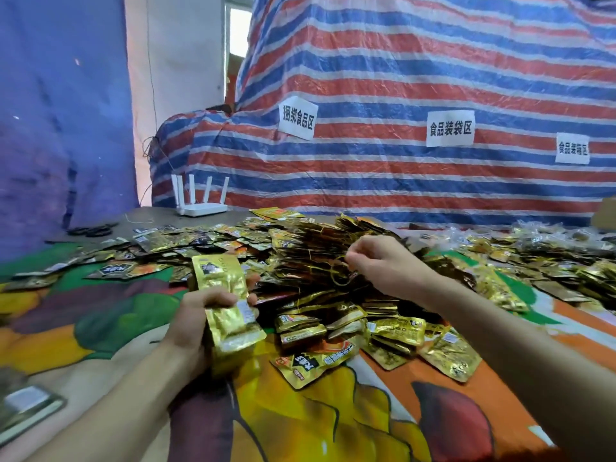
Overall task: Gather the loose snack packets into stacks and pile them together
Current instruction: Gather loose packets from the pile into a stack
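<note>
blue-and-red tarp [400,78] behind printed cloth [300,411]; left fingers [216,295] grip a packet stack [223,278], right fingers [358,255] curled, hold unclear.

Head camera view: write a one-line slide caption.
Left hand grips a stack of gold foil snack packets; right hand pinches a thin yellow band over the heaped packet pile.

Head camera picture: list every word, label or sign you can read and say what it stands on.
"捆绑食品区": left paper sign, stuck on the striped tarp.
"食品装袋区": middle paper sign, same tarp.
"食品装箱区": right paper sign, same tarp; blurred, so the reading is less sure.
Packets: printed text and labels too blurred to read.
</note>
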The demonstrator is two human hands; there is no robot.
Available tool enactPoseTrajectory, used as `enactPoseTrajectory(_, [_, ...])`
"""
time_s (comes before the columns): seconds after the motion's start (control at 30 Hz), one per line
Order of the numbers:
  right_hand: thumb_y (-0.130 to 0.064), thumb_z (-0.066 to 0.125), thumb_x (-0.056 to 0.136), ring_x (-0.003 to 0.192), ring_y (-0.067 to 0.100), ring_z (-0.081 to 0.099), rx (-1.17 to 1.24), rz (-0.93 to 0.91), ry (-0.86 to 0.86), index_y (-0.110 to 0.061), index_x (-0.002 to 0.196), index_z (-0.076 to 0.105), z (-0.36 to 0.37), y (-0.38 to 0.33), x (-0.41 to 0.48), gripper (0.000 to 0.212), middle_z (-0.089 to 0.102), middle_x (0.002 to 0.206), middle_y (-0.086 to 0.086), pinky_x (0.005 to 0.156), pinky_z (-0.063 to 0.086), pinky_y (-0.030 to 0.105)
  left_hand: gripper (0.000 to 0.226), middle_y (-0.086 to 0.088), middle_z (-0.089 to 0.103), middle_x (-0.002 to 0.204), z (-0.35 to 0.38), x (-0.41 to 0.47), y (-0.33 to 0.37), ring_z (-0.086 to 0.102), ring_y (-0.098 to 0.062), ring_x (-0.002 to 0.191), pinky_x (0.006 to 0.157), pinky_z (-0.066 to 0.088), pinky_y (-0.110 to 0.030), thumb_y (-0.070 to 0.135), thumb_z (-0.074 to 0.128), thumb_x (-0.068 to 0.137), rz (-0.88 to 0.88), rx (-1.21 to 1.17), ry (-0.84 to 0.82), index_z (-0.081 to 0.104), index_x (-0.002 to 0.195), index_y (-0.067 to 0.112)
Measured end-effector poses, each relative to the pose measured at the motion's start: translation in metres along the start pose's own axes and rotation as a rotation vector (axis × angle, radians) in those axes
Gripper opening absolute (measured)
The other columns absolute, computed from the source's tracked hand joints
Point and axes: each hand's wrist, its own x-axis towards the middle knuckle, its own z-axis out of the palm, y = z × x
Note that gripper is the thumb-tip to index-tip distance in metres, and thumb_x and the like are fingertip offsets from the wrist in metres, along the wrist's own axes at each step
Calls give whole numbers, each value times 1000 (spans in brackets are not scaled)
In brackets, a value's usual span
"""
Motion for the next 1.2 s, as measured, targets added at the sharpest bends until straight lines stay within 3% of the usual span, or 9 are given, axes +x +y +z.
enactPoseTrajectory(0.1, [-23,54,104,61,4,50,132,-83,-29,-10,102,68,39,-27,13,19,61,79,-3,48,38,11,52,-14,68,87,1,-3,4,60,-22,72,64,55,-30,5,47,68,-8,-6,-82,76,112,3])
enactPoseTrajectory(0.23, [-25,52,104,64,5,49,151,-153,-30,-13,101,65,86,-49,29,18,66,89,-3,56,41,21,36,-17,71,84,3,-4,3,68,-28,66,60,58,-34,5,54,63,-50,31,-35,78,89,-2])
enactPoseTrajectory(0.43, [-27,52,104,74,5,54,124,-176,51,-14,94,58,127,-31,28,17,60,85,-7,63,41,21,37,-15,62,82,-2,-5,13,60,-29,70,64,50,-34,7,58,58,-28,-23,-101,66,94,4])
enactPoseTrajectory(0.57, [-29,66,89,68,12,52,765,-37,-251,2,93,67,114,-22,25,31,53,71,-1,63,40,26,42,-9,51,79,-9,-6,19,56,-25,68,62,49,-32,7,66,53,-47,-157,-302,52,92,8])
enactPoseTrajectory(0.63, [-22,64,75,67,13,48,1083,-46,-384,-2,85,71,101,-20,21,24,52,72,3,62,32,27,41,-8,50,78,-11,-5,19,55,-24,68,61,48,-32,7,66,53,-36,-177,-326,51,91,8])
enactPoseTrajectory(0.8, [-19,45,64,71,21,48,1302,-71,-428,-14,56,52,90,-21,12,12,53,66,8,72,35,34,39,-9,49,77,-9,-3,13,51,-24,69,61,43,-32,6,66,52,-106,-79,-327,55,90,7])
enactPoseTrajectory(0.93, [-3,38,77,73,26,58,1530,-95,-375,-8,75,65,90,-26,12,28,47,58,4,90,50,39,30,-11,51,74,-7,-3,11,51,-26,67,63,40,-34,8,60,55,-121,15,-242,62,84,6])
enactPoseTrajectory(1.07, [8,45,95,55,20,62,1491,-10,-315,-2,119,69,100,-28,13,36,68,81,11,65,61,39,28,-14,57,74,-5,-1,8,57,-29,64,66,45,-35,6,54,58,-100,28,-131,71,80,4])
enactPoseTrajectory(1.2, [-10,71,86,79,30,76,1218,7,-246,-12,124,69,112,-27,8,38,76,105,17,58,61,35,28,-15,62,78,-2,-2,7,62,-33,67,72,54,-41,3,49,68,-73,7,29,74,80,6])
